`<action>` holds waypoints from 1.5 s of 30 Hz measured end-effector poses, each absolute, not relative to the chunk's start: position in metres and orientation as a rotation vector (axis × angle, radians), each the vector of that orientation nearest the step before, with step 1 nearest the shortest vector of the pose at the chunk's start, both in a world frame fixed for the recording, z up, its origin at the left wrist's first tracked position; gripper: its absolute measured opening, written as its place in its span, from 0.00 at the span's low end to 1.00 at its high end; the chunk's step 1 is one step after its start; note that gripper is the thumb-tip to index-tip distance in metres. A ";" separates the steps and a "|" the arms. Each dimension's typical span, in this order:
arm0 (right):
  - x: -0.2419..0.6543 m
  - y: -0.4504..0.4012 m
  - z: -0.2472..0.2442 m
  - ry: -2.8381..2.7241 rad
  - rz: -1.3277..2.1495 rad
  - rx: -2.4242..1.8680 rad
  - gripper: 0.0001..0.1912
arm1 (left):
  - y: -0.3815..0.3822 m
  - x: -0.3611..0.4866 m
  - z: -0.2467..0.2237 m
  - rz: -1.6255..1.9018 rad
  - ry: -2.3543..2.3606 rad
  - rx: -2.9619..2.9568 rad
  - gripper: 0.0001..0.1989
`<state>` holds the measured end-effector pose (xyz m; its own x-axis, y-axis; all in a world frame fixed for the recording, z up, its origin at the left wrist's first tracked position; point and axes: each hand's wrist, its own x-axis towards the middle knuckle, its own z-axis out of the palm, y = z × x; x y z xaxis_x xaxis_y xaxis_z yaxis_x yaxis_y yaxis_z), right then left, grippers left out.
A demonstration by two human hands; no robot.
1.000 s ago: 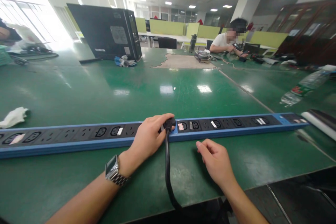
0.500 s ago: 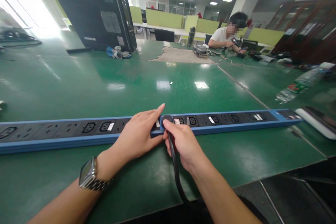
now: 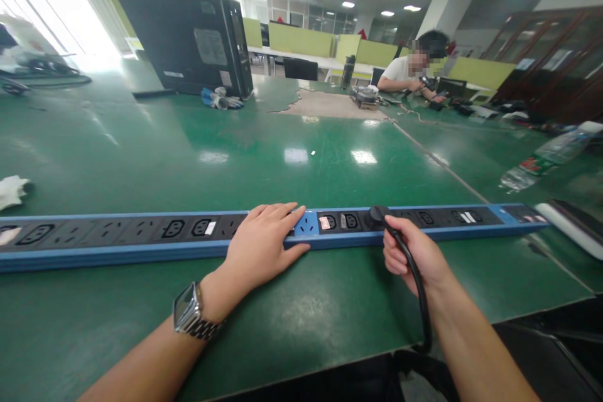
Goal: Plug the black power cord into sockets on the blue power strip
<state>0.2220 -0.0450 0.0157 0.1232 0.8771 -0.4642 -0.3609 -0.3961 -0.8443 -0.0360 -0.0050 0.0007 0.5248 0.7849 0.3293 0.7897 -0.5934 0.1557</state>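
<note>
A long blue and black power strip (image 3: 264, 248) with several sockets lies across the green table. My left hand (image 3: 264, 235) rests over its middle, fingers stretched across the top and the thumb apart along the near side. Just right of those fingers is a blue socket (image 3: 307, 224). My right hand (image 3: 414, 250) pinches a black plug (image 3: 377, 216) by its cable end. The plug is over a socket right of the middle; its pins are hidden, so I cannot tell how deep it sits. Its thick black cable (image 3: 419, 286) bends down past my right wrist to the table edge.
A computer case (image 3: 188, 41) and gloves (image 3: 221, 98) stand at the back left. A water bottle (image 3: 549, 157) lies on the right, near a white-edged object (image 3: 575, 229) by the strip's end. Crumpled paper (image 3: 12, 191) is far left. Another person (image 3: 400, 75) sits across the table.
My right hand has moved right with the plug, from the blue socket to a black one farther along. The blue socket is now uncovered. My left hand stays on the strip.
</note>
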 end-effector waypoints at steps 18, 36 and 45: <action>0.336 -0.053 0.062 -0.698 1.277 -1.492 0.22 | -0.005 -0.037 -0.001 -0.625 -1.377 -2.721 0.29; 0.386 -0.049 0.019 -0.697 1.319 -1.616 0.18 | -0.007 -0.040 -0.001 -0.632 -1.396 -2.695 0.28; 0.189 -0.059 0.060 -1.535 1.298 -1.435 0.22 | -0.022 -0.021 0.007 -0.986 -1.014 -2.567 0.32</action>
